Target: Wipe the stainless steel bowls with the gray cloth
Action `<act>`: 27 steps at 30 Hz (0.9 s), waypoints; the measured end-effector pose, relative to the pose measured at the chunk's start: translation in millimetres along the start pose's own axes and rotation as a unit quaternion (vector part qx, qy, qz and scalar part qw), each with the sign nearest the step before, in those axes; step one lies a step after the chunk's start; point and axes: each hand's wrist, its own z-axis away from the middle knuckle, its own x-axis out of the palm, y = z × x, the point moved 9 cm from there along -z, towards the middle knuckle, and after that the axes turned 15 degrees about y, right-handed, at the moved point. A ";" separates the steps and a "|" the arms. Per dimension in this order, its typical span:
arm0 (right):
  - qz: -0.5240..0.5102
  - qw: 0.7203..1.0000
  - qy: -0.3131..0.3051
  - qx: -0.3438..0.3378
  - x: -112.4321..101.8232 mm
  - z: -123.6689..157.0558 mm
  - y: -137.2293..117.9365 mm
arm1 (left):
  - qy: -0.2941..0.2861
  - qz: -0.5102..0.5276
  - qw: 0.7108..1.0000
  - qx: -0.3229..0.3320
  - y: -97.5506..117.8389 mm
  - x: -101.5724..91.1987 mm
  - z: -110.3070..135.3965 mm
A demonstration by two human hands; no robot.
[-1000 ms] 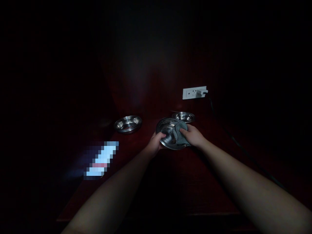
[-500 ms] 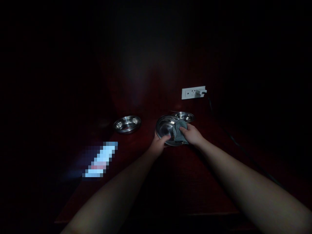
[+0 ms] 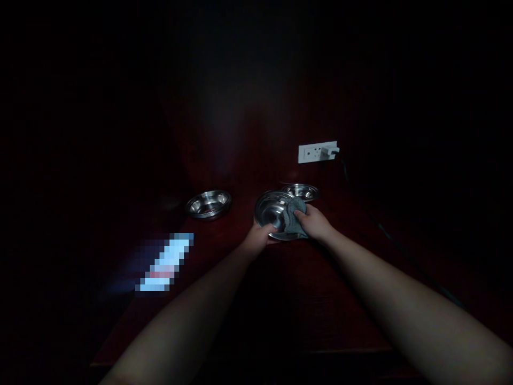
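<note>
A shiny metal bowl (image 3: 269, 210) is tilted toward me above the dark red table. My left hand (image 3: 257, 239) is closed on its near left rim, thumb inside and the other fingers mostly hidden beneath. My right hand (image 3: 315, 221) grips a grey-green cloth (image 3: 294, 216), which is folded over the bowl's right rim and covers part of its inside. Just behind, a second metal bowl (image 3: 301, 191) rests on the table, partly covered by the held bowl and the cloth. To the left sits what looks like a small stack of metal bowls (image 3: 209, 206).
The dark red table (image 3: 304, 315) has its front edge near the bottom. A bright, pixelated rectangular patch (image 3: 166, 262) lies at the left. On the back wall is a white socket (image 3: 308, 153) with a plug in it; a dark cable (image 3: 387, 232) runs down to the right.
The held bowl has shifted slightly left and turned a little, along with my left hand. My right hand and the cloth have moved only slightly left. The other bowls stay in place.
</note>
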 end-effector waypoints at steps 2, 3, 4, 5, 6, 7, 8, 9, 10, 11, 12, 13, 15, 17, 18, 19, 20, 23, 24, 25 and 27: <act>0.012 1.000 -0.002 -0.003 -0.6 0.7 -1.5 | -0.001 0.004 1.000 -0.008 -2.9 -0.7 -3.2; 0.019 1.000 -0.004 -0.003 -0.8 1.4 -2.3 | -0.003 0.005 1.000 -0.013 -4.1 -0.9 -4.4; 0.026 1.000 -0.007 -0.002 -0.9 2.3 -3.1 | -0.006 0.007 1.000 -0.019 -4.9 -0.9 -5.0; 0.033 0.999 -0.010 -0.001 -1.0 3.2 -4.0 | -0.010 0.009 1.000 -0.023 -5.1 -0.9 -5.3; 0.040 0.999 -0.012 -0.001 -1.2 4.0 -5.0 | -0.012 0.010 1.000 -0.027 -5.0 -1.0 -5.3; 0.046 0.999 -0.014 -0.003 -1.4 4.7 -6.0 | -0.012 0.011 0.999 -0.029 -4.6 -1.6 -5.2; 0.052 0.999 -0.015 -0.004 -1.5 5.3 -6.8 | -0.010 0.011 0.999 -0.031 -4.3 -2.7 -5.3; 0.057 0.998 -0.016 -0.006 -1.7 5.7 -7.4 | -0.007 0.011 0.999 -0.033 -4.2 -3.8 -5.4; 0.061 0.998 -0.017 -0.007 -1.7 6.0 -7.6 | -0.007 0.011 0.999 -0.035 -4.3 -4.4 -5.6; 0.065 0.998 -0.019 -0.006 -1.6 6.1 -7.2 | -0.009 0.011 0.999 -0.036 -4.7 -4.7 -6.0; 0.066 0.998 -0.020 -0.004 -1.5 6.2 -6.3 | -0.013 0.011 0.999 -0.037 -5.0 -4.5 -6.3; 0.065 0.998 -0.023 -0.003 -1.1 6.2 -5.5 | -0.017 0.010 0.999 -0.037 -5.4 -4.4 -6.8; 0.055 0.998 -0.034 -0.003 0.3 6.2 -4.5 | -0.022 0.009 0.999 -0.040 -6.3 -4.7 -7.3; 0.046 0.998 -0.046 -0.004 1.2 6.1 -3.4 | -0.026 0.013 0.998 -0.051 -6.7 -4.8 -6.2; 0.045 0.998 -0.052 -0.005 1.3 5.9 -2.8 | -0.033 0.015 0.998 -0.058 -6.4 -4.0 -4.5; 0.046 0.997 -0.057 -0.005 1.0 5.7 -2.3 | -0.041 0.016 0.997 -0.064 -5.7 -2.8 -2.2; 0.045 0.997 -0.060 -0.006 0.5 5.4 -2.1 | -0.050 0.015 0.996 -0.069 -4.7 -1.6 0.5; 0.037 0.997 -0.072 -0.012 -0.8 4.9 -3.1 | -0.073 0.002 0.994 -0.082 -1.7 1.1 9.2; 0.035 0.996 -0.075 -0.013 -1.2 4.8 -3.0 | -0.079 -0.007 0.993 -0.083 -1.0 1.4 11.5; 0.034 0.996 -0.078 -0.012 -1.3 4.8 -2.8 | -0.086 -0.015 0.993 -0.084 -0.5 1.7 13.4; 0.034 0.996 -0.082 -0.011 -1.3 4.8 -2.1 | -0.097 -0.026 0.992 -0.082 0.2 1.5 15.3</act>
